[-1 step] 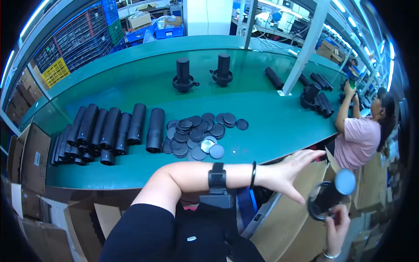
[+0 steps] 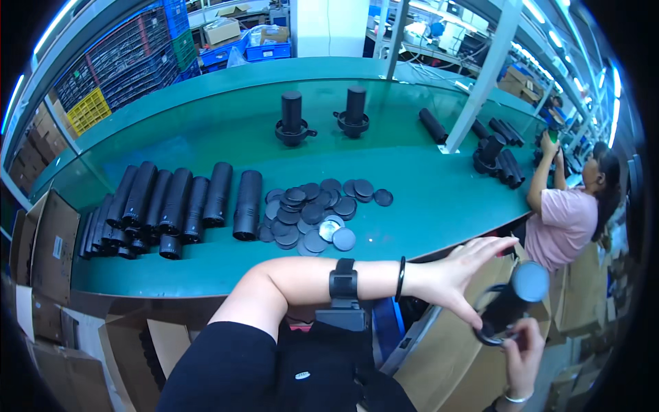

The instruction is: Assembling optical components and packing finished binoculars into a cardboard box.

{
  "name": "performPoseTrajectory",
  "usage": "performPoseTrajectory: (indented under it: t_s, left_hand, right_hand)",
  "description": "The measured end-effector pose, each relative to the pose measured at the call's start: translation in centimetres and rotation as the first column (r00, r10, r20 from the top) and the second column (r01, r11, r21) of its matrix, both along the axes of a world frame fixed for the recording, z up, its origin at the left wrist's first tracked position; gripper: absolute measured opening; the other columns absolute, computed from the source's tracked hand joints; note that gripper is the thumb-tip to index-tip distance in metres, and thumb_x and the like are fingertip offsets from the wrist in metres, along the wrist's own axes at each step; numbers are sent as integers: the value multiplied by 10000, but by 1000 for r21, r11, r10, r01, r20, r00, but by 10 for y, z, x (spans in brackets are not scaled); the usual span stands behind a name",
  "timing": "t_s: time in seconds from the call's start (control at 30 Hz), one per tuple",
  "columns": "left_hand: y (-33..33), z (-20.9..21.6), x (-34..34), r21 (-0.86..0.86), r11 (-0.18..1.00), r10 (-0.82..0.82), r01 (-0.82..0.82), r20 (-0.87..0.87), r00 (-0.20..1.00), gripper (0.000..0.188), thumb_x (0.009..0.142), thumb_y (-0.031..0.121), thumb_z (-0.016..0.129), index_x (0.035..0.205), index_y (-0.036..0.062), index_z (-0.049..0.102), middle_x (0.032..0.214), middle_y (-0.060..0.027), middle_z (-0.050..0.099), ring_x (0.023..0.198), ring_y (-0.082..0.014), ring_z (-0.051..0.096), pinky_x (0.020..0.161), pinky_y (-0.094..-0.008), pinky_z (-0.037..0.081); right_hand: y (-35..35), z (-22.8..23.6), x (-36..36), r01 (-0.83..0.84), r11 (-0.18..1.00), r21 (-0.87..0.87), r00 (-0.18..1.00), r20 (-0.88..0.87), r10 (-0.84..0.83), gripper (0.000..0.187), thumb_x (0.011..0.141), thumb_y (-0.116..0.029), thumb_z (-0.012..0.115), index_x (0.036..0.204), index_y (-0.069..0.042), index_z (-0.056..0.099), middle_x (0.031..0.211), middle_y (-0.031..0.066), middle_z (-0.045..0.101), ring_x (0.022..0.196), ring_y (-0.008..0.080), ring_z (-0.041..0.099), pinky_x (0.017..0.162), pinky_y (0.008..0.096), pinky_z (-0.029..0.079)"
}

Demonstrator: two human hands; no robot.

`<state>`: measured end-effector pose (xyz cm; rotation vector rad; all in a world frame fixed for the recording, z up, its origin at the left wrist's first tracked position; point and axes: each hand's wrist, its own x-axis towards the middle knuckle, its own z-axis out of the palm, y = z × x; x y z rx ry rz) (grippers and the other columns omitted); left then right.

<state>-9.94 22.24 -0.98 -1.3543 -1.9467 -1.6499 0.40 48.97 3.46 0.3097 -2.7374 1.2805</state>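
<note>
Black short sleeve [image 2: 233, 364], black wristwatch [image 2: 343, 278] and thin bangle [image 2: 400, 278] (left arm).

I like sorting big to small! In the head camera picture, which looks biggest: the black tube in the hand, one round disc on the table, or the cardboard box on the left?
1. Cardboard box
2. Black tube in the right hand; it is nearer the camera, so unsure
3. Round disc
</note>
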Motion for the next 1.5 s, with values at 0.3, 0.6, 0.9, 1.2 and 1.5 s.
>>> performPoseTrajectory:
  t_s: [0.3, 0.6, 0.9, 1.2, 1.5]
  left_hand:
    - [-166, 45, 27, -4, 961, 268, -277, 271, 924, 656, 658, 292, 877, 1147, 40, 520, 1083, -88, 563, 1023, -185, 563, 889, -332, 460]
    - [-444, 7, -58, -5, 119, 973, -993, 202, 116, 638, 556, 249, 891, 1052, 13, 567, 993, -139, 667, 923, -252, 658, 820, -368, 526]
    - [-511, -83, -104, -94, -319, 945, -943, 40, -323, 598, 555, 324, 871, 1029, 40, 642, 1044, -199, 647, 994, -358, 629, 865, -435, 500]
    - [-525, -42, -84, -39, -520, 849, -853, -131, -511, 836, 739, 538, 766, 1371, 130, 400, 1282, -245, 482, 1174, -377, 468, 974, -475, 394]
    - [-322, 43, -10, 58, 617, 771, -785, 155, 618, 593, 871, 64, 633, 1400, 100, 367, 1372, -126, 358, 1256, -275, 371, 998, -378, 358]
  right_hand:
    - [-132, -28, -44, -555, 832, -20, 831, 45, 555, 839, 747, 36, 722, 1453, -61, 278, 1140, 149, 615, 947, 218, 626, 762, 297, 519]
    - [-114, 5, -20, -527, 781, 335, 850, 224, 478, 514, 714, -71, 775, 1197, -27, 604, 977, 147, 666, 898, 275, 649, 767, 350, 522]
    - [-43, -34, 58, 110, 774, 623, 991, -7, -135, 628, 669, -7, 766, 1260, -39, 555, 1241, 221, 545, 1165, 387, 514, 980, 410, 448]
    - [-36, -111, 42, 391, 635, 666, 733, 192, -653, 1055, 729, -253, 801, 1504, -42, 116, 1093, 267, 608, 989, 441, 606, 844, 479, 508]
    - [26, -152, 43, 624, 751, 216, 640, 410, -650, 683, 690, -243, 826, 1269, -5, 555, 1071, 235, 674, 976, 307, 670, 859, 368, 520]
